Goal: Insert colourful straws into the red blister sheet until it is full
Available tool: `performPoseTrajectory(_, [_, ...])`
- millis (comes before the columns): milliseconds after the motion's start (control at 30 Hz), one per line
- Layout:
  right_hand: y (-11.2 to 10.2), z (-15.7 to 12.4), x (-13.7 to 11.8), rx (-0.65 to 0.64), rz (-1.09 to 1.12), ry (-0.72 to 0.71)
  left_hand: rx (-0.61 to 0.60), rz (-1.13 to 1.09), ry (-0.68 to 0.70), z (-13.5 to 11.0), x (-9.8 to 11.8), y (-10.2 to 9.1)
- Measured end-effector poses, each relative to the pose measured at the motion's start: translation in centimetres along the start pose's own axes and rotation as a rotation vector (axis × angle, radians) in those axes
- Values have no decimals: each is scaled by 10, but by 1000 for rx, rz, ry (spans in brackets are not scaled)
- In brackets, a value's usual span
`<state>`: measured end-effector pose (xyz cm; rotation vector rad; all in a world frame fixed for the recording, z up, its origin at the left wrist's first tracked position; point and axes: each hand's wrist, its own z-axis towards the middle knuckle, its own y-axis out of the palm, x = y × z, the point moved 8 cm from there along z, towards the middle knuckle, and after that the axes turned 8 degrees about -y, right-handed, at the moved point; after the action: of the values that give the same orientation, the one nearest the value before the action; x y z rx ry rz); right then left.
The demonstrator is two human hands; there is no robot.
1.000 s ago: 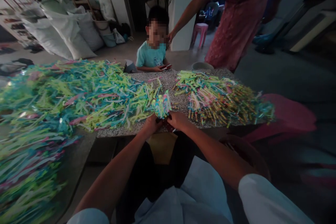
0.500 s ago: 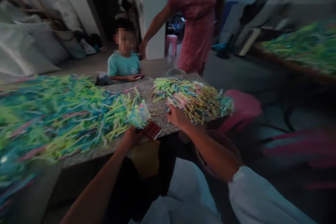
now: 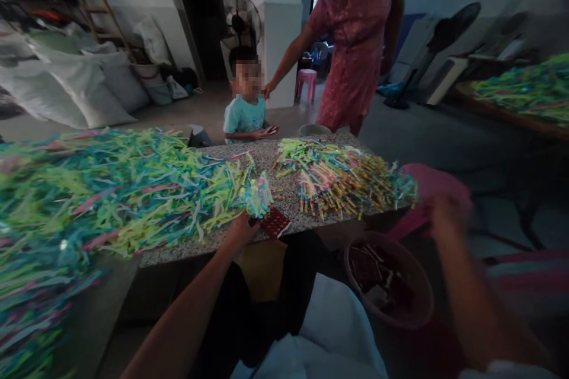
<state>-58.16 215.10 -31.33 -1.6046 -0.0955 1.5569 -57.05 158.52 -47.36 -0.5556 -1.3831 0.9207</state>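
My left hand (image 3: 241, 228) is closed on a small bundle of pastel strips (image 3: 258, 195) at the near edge of the speckled table (image 3: 284, 201). A red perforated card (image 3: 274, 222) lies right beside that hand. My right hand (image 3: 444, 213) is out to the right, off the table, smeared by motion, next to a pink plastic stool (image 3: 427, 189). Its fingers do not show clearly. Below it sits a round brown bowl (image 3: 391, 281) with dark bits inside.
A big heap of green, blue and pink strips (image 3: 111, 189) covers the table's left; a pile of finished sticks (image 3: 342, 174) lies on its right. A child in a teal shirt (image 3: 244, 115) sits at the far edge, and a person in a red dress (image 3: 355, 53) stands behind.
My right hand has left the bundle and swung far right, off the table toward the pink stool. The left hand keeps the bundle. The view has turned right.
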Motion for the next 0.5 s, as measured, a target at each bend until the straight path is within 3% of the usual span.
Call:
performPoseTrajectory(33, [24,-13,9,-5,129,79,-4,6,-4,0,0,0])
performPoseTrajectory(100, [91,-45,0,-232,279,50,-17,15,-8,-1,0,-1])
performPoseTrajectory(200, [186,-107,-49,-619,160,-231,-34,7,-9,-1,2,-4])
performPoseTrajectory(233, [210,-127,-68,-685,93,-355,-37,1,-5,-1,2,-4])
performPoseTrajectory(367, [278,-183,-130,-796,-65,-679,-53,1,11,0,1,-4])
performPoseTrajectory(500, [313,-205,-155,-858,-236,-845,-56,9,28,0,-1,-2])
